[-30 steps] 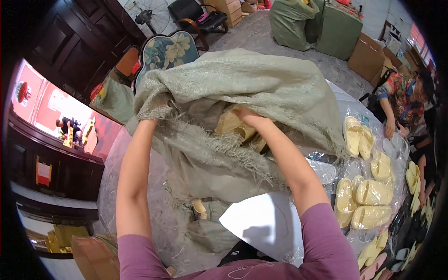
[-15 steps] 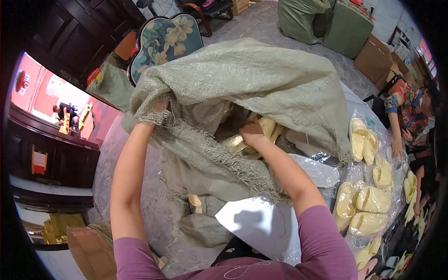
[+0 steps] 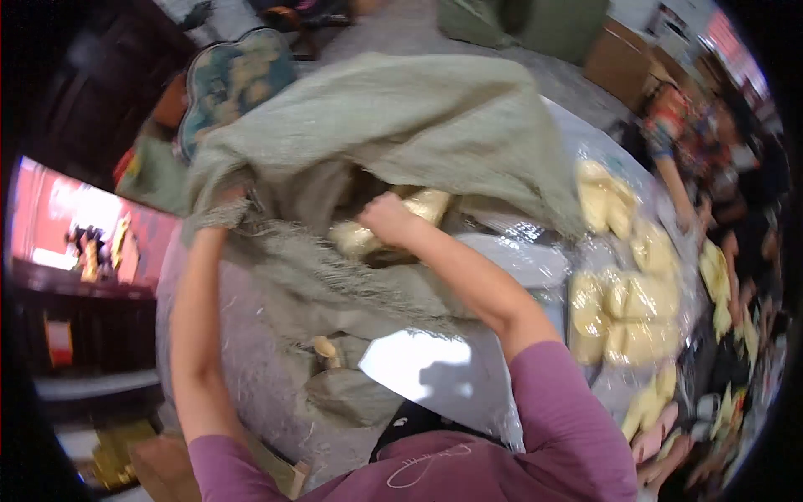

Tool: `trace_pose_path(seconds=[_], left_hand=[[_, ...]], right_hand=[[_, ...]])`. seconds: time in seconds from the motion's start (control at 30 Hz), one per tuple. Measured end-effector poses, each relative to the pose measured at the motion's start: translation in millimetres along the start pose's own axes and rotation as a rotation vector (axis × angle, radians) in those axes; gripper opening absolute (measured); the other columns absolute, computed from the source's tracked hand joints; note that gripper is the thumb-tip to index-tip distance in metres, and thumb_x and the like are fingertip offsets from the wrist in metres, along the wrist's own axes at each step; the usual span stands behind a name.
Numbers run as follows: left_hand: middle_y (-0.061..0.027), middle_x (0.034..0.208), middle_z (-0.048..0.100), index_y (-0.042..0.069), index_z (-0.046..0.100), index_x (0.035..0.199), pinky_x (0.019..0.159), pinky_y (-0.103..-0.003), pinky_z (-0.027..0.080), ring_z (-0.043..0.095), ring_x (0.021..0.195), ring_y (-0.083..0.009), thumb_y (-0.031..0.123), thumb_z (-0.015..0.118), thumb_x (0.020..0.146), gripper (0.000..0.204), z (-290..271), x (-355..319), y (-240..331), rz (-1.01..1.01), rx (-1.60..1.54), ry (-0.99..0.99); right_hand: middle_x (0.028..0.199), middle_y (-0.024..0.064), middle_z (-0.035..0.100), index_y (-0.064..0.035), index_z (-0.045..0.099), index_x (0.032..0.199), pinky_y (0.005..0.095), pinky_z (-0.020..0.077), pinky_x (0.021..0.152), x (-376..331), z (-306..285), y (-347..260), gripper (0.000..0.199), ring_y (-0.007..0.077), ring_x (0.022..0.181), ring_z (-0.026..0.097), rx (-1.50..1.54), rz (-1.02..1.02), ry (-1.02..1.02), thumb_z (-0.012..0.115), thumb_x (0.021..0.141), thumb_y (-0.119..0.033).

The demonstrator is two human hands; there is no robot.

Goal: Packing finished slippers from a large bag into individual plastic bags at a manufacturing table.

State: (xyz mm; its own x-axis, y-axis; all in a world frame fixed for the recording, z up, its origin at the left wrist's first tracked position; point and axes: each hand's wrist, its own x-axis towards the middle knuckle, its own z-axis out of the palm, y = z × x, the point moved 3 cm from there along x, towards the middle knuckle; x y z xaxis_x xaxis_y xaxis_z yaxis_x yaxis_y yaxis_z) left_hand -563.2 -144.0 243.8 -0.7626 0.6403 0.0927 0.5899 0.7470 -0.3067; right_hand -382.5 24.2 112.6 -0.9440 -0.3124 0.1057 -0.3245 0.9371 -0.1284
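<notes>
A large grey-green woven sack (image 3: 401, 109) with a frayed mouth lies across the white-topped table in front of me. My left hand (image 3: 232, 201) is closed on the sack's gathered edge, its fingers partly hidden under a fold. Inside the opening, my right hand (image 3: 386, 219) is closed on a shiny plastic-wrapped yellow slipper (image 3: 427, 206). Its fingertips are out of sight. More glossy yellow wrapping (image 3: 355, 239) shows just below that hand. Beside the sack's right edge lie clear-bagged pale slippers (image 3: 523, 261).
Several bagged yellow slippers (image 3: 642, 294) cover the table's right side. Beyond them, a person in a patterned top (image 3: 669, 125) reaches toward the table. A floral-backed chair (image 3: 238, 79) stands at the far left, with a cardboard box (image 3: 616, 57) and green bundles (image 3: 560, 29) behind.
The whole view has shifted and blurred. My right hand has moved slightly left within the sack mouth; my left hand keeps its hold on the sack's edge.
</notes>
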Motion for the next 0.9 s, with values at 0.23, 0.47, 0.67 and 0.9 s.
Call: trace_pose_path(seconds=[0.23, 0.47, 0.67, 0.9], left_hand=[[-0.0128, 0.137, 0.041, 0.002, 0.039, 0.135, 0.11, -0.038, 0.024, 0.036, 0.128, -0.0266, 0.025, 0.042, 0.094, 0.047, 78.2, 10.4, -159.7, 0.094, -0.253, 0.186], [-0.0101, 0.138, 0.041, 0.003, 0.039, 0.135, 0.109, -0.036, 0.024, 0.036, 0.128, -0.0237, 0.024, 0.04, 0.095, 0.045, -8.9, 40.1, 44.5, 0.361, -0.548, 0.348], [-0.0091, 0.139, 0.04, 0.005, 0.04, 0.135, 0.109, -0.035, 0.025, 0.036, 0.128, -0.0232, 0.024, 0.041, 0.094, 0.044, -32.7, 25.7, 85.4, 0.387, -0.525, 0.323], [-0.0079, 0.139, 0.04, 0.007, 0.042, 0.134, 0.108, -0.033, 0.025, 0.035, 0.129, -0.0225, 0.023, 0.043, 0.093, 0.044, 58.0, 83.8, 27.7, 0.192, -0.308, 0.157]], right_hand=[[0.074, 0.0112, 0.066, -0.0125, 0.067, 0.089, 0.0393, 0.0485, 0.063, -136.1, -182.3, -11.9, 0.027, 0.0334, 0.07, 0.063, 0.451, 0.251, 0.226, 0.069, 0.063, -0.02], [0.095, 0.0029, 0.068, -0.0055, 0.065, 0.105, 0.0285, 0.0488, 0.078, -368.9, -250.6, -4.0, 0.039, 0.0098, 0.083, 0.06, 1.111, 0.63, 0.763, 0.078, 0.068, -0.008], [0.104, 0.0127, 0.063, 0.0036, 0.056, 0.113, 0.0335, 0.0527, 0.08, -534.6, -193.3, 48.5, 0.038, 0.0216, 0.09, 0.064, 1.552, 1.129, 1.307, 0.068, 0.079, -0.008], [0.111, 0.0176, 0.06, 0.0011, 0.051, 0.122, 0.0423, 0.0496, 0.086, -649.5, -33.6, 111.3, 0.047, 0.0305, 0.099, 0.059, 1.398, 1.455, 1.849, 0.068, 0.08, -0.014]])
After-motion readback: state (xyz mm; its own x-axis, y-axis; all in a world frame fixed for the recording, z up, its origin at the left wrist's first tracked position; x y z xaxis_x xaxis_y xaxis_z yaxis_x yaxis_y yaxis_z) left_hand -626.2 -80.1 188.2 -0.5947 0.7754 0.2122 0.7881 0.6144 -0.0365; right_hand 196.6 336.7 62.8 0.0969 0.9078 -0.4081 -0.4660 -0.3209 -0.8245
